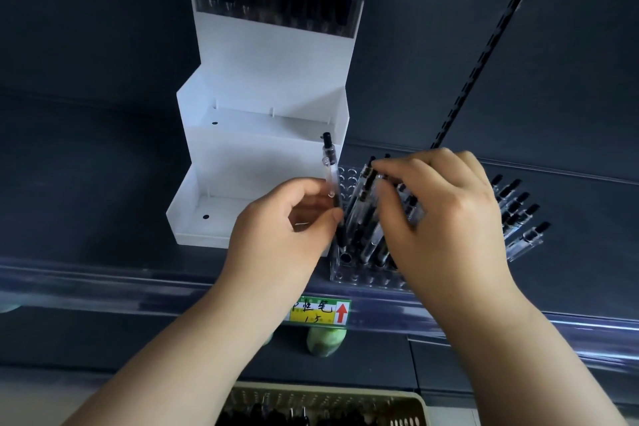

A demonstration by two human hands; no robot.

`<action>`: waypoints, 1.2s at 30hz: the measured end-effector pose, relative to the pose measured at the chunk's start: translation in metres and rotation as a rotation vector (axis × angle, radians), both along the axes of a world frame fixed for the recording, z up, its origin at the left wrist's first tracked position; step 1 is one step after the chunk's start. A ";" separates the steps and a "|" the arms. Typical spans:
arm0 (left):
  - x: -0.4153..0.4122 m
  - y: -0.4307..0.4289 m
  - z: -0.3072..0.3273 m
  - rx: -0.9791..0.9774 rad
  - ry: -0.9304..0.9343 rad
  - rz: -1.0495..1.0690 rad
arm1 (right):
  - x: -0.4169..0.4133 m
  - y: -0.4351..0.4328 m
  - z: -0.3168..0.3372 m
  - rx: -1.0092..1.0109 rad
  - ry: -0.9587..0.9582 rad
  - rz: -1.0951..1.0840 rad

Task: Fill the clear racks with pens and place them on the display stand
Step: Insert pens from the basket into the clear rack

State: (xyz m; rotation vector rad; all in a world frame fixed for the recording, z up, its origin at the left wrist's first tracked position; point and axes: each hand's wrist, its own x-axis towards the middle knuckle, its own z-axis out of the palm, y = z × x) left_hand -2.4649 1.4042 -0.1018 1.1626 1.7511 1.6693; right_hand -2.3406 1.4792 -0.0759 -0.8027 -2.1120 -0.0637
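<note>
At the bottom edge a pale basket (415, 399) holds dark-capped pens, too blurred to count. Above it, a yellow and green price label (320, 312) with a red arrow is clipped to the front strip of the dark shelf (103, 183). Both bare forearms reach up over this strip.

The left hand (287, 221) has its fingers curled, thumb and forefinger pinching a single pen (330, 166) at its lower barrel. The pen stands nearly upright, black clicker end uppermost, its tip down by the front left corner of the clear rack (363, 277); whether the tip sits in a hole I cannot tell.

The clear rack stands on the shelf just right of the display stand (262, 156), its rows of round holes showing at the front and at the back left. The right hand (446, 218) is over the rack with fingers bent, thumb and fingertips pinching the upper ends of the leaning pens (363, 204) that are already in the middle of the rack. More pens (518, 211) fan out of the rack's right side, beyond the hand.

The display stand is white and stepped; its bottom and middle tiers show bare white floors, each with a small dark hole. On the top tier sits a filled rack (276, 7), its black pens standing upright in rows and running out of the top of the view.
</note>
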 end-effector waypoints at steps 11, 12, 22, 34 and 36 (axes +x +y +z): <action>0.006 0.010 -0.012 -0.042 0.159 -0.040 | 0.006 0.003 -0.001 -0.032 0.028 0.000; 0.006 0.011 -0.014 -0.053 0.179 -0.041 | 0.007 0.003 -0.002 -0.032 0.031 0.002; 0.006 0.018 -0.035 -0.194 0.493 -0.036 | 0.015 0.005 -0.001 -0.025 0.056 -0.020; -0.004 0.012 -0.034 -0.296 0.751 0.021 | 0.064 0.006 0.023 -0.042 0.067 -0.109; -0.004 0.008 -0.033 -0.372 0.826 0.023 | 0.090 0.017 0.025 -0.151 0.130 -0.230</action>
